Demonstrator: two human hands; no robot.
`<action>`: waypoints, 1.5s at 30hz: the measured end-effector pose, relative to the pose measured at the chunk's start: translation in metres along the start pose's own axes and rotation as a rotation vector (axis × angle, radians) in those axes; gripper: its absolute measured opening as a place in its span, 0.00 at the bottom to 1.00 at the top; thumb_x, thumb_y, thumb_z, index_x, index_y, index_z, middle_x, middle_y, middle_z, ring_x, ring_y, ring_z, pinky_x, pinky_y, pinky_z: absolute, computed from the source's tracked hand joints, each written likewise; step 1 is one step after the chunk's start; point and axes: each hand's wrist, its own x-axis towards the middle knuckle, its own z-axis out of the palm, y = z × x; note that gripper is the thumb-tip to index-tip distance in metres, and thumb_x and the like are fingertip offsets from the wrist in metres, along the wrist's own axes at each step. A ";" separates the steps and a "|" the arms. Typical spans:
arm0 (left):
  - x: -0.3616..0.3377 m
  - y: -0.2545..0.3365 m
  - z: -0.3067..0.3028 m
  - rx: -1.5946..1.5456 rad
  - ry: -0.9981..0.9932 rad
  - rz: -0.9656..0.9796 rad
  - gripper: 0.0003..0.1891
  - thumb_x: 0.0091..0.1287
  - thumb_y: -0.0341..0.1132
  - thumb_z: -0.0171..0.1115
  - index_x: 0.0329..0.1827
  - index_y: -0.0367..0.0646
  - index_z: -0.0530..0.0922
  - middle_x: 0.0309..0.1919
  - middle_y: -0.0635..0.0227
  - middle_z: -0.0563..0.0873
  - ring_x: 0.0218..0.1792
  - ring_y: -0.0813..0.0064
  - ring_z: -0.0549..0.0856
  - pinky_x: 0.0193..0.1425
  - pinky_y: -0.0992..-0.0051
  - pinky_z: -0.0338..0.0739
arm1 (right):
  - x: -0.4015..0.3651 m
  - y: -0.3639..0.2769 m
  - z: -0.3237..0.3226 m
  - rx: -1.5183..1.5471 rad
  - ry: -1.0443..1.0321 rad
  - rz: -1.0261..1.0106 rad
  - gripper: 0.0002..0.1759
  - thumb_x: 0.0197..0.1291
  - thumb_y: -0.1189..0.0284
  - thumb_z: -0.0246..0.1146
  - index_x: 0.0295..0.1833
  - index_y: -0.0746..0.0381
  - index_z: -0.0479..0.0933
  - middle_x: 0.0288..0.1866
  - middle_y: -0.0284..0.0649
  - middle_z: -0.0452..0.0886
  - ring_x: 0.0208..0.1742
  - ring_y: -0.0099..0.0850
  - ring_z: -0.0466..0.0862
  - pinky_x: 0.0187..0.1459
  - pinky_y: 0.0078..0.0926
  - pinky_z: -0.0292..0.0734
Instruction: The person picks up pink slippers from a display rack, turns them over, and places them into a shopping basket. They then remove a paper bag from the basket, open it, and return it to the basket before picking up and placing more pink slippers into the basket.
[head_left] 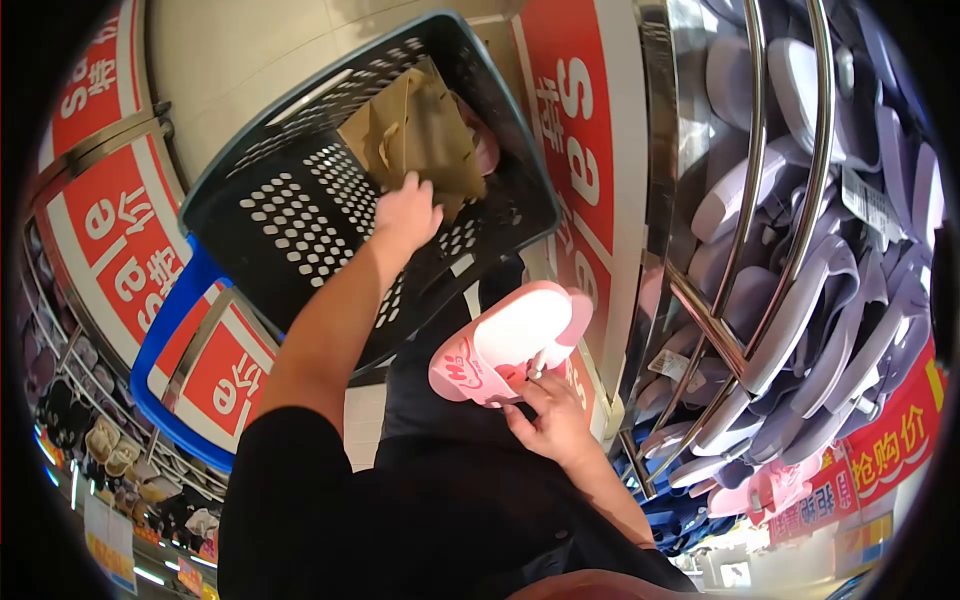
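Observation:
Inside the dark shopping basket [290,235] lies a brown paper bag [425,120] with a thin cord-like line across it. My left hand [410,212] reaches into the basket, its fingers curled on the bag's near edge. A pair of pink slippers [525,325] with red lettering is in my right hand [545,415], below and to the right of the basket. The fingers of that hand are closed near a small pale hanger at the slippers' end. Something pink [487,150] shows partly behind the bag.
A blue basket handle [165,350] swings out at the left. Chrome rails [745,220] hold many lilac slippers [830,310] on the right. Red sale signs [575,130] line both sides, and more racked shoes [110,440] stand at the lower left.

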 end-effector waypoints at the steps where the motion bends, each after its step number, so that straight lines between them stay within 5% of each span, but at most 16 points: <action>1: -0.018 -0.010 -0.001 -0.037 0.012 -0.075 0.21 0.68 0.48 0.59 0.54 0.41 0.78 0.54 0.52 0.80 0.43 0.52 0.89 0.46 0.56 0.84 | 0.009 -0.008 -0.007 -0.018 -0.003 -0.023 0.18 0.54 0.68 0.70 0.51 0.61 0.82 0.33 0.45 0.80 0.35 0.46 0.81 0.42 0.42 0.78; 4: -0.067 -0.037 -0.005 -0.142 0.104 -0.402 0.21 0.67 0.46 0.54 0.56 0.40 0.77 0.54 0.46 0.81 0.44 0.46 0.88 0.47 0.52 0.83 | 0.036 -0.019 -0.015 -0.039 -0.011 -0.107 0.17 0.56 0.67 0.69 0.51 0.61 0.83 0.30 0.45 0.79 0.32 0.46 0.81 0.39 0.42 0.78; 7: -0.095 -0.051 -0.011 -0.237 -0.001 -0.781 0.30 0.67 0.45 0.53 0.68 0.35 0.69 0.60 0.42 0.78 0.50 0.44 0.87 0.53 0.53 0.82 | 0.075 -0.033 -0.016 -0.046 -0.005 -0.147 0.16 0.58 0.68 0.67 0.51 0.62 0.84 0.30 0.47 0.80 0.32 0.47 0.82 0.39 0.42 0.78; 9: -0.111 -0.054 -0.010 -0.327 0.025 -0.785 0.37 0.68 0.46 0.53 0.77 0.33 0.59 0.62 0.41 0.77 0.53 0.43 0.85 0.56 0.53 0.81 | 0.109 -0.048 -0.019 -0.056 -0.041 -0.113 0.18 0.61 0.66 0.66 0.55 0.62 0.82 0.31 0.49 0.81 0.34 0.48 0.83 0.41 0.44 0.78; 13: -0.113 -0.044 -0.006 -0.376 0.037 -0.829 0.42 0.70 0.56 0.53 0.77 0.31 0.57 0.62 0.34 0.74 0.52 0.41 0.85 0.54 0.52 0.82 | 0.191 -0.045 0.000 -0.190 -0.079 -0.234 0.22 0.63 0.61 0.63 0.59 0.60 0.81 0.37 0.53 0.84 0.41 0.51 0.85 0.48 0.44 0.79; 15: -0.107 -0.043 0.003 -0.374 0.039 -0.837 0.38 0.70 0.56 0.56 0.72 0.32 0.64 0.61 0.34 0.74 0.50 0.42 0.86 0.51 0.53 0.84 | 0.236 -0.027 0.017 -0.210 -0.191 -0.166 0.24 0.63 0.59 0.62 0.62 0.59 0.80 0.41 0.55 0.85 0.48 0.51 0.85 0.55 0.46 0.78; 17: -0.107 -0.048 0.025 -0.371 0.057 -0.786 0.23 0.71 0.50 0.59 0.52 0.36 0.79 0.60 0.40 0.76 0.44 0.46 0.89 0.47 0.54 0.85 | 0.277 -0.001 0.043 -0.489 -0.273 -0.151 0.27 0.63 0.57 0.60 0.65 0.57 0.78 0.49 0.55 0.84 0.56 0.49 0.83 0.62 0.48 0.73; 20: -0.115 -0.048 0.040 -0.346 0.054 -0.743 0.17 0.72 0.45 0.57 0.48 0.39 0.81 0.54 0.51 0.80 0.40 0.50 0.90 0.44 0.54 0.86 | 0.316 0.026 0.079 -0.758 -0.437 0.044 0.32 0.60 0.53 0.61 0.67 0.56 0.76 0.69 0.52 0.73 0.70 0.50 0.72 0.72 0.47 0.63; 23: -0.122 -0.049 0.032 -0.424 -0.033 -0.746 0.16 0.73 0.44 0.54 0.46 0.38 0.81 0.43 0.54 0.85 0.39 0.50 0.89 0.43 0.54 0.85 | 0.339 0.049 0.105 -0.836 -0.496 0.026 0.34 0.60 0.52 0.61 0.69 0.56 0.74 0.72 0.52 0.70 0.72 0.51 0.70 0.73 0.47 0.62; 28: -0.117 -0.054 0.050 -0.422 0.108 -0.794 0.14 0.74 0.42 0.54 0.41 0.41 0.80 0.37 0.58 0.87 0.38 0.54 0.90 0.41 0.57 0.85 | 0.358 0.064 0.141 -0.898 -0.573 -0.012 0.33 0.60 0.55 0.59 0.71 0.56 0.73 0.78 0.51 0.63 0.78 0.49 0.62 0.80 0.53 0.44; 30: -0.114 -0.056 0.051 -0.349 0.201 -0.786 0.11 0.72 0.39 0.56 0.37 0.42 0.79 0.34 0.59 0.87 0.34 0.57 0.90 0.37 0.60 0.86 | 0.359 0.063 0.151 -0.901 -0.548 -0.095 0.32 0.61 0.56 0.58 0.70 0.55 0.73 0.79 0.52 0.63 0.78 0.51 0.62 0.80 0.53 0.45; 35: -0.106 -0.063 0.037 -0.282 0.214 -0.780 0.08 0.69 0.36 0.58 0.37 0.40 0.78 0.36 0.57 0.87 0.31 0.56 0.90 0.36 0.60 0.86 | 0.382 0.065 0.175 -0.974 -0.448 -0.074 0.28 0.66 0.57 0.55 0.67 0.57 0.76 0.78 0.46 0.65 0.81 0.44 0.60 0.81 0.55 0.42; 40: -0.113 -0.064 0.040 -0.308 0.081 -0.790 0.08 0.69 0.33 0.56 0.43 0.37 0.77 0.39 0.55 0.87 0.35 0.53 0.91 0.39 0.59 0.87 | 0.412 0.088 0.196 -1.079 -0.350 -0.051 0.29 0.66 0.55 0.56 0.67 0.58 0.77 0.75 0.42 0.69 0.76 0.41 0.65 0.78 0.50 0.48; 43: -0.112 -0.063 0.034 -0.330 0.074 -0.818 0.08 0.69 0.33 0.56 0.42 0.37 0.77 0.41 0.54 0.87 0.36 0.52 0.90 0.41 0.59 0.87 | 0.428 0.100 0.212 -1.085 -0.438 -0.019 0.29 0.67 0.54 0.54 0.67 0.59 0.77 0.76 0.42 0.69 0.76 0.40 0.66 0.78 0.49 0.50; 45: -0.111 -0.064 0.026 -0.344 0.010 -0.833 0.16 0.72 0.37 0.56 0.54 0.33 0.75 0.45 0.52 0.85 0.37 0.53 0.90 0.40 0.59 0.87 | 0.437 0.097 0.226 -0.951 -0.538 0.003 0.33 0.66 0.53 0.57 0.71 0.58 0.72 0.78 0.47 0.66 0.79 0.47 0.62 0.80 0.53 0.44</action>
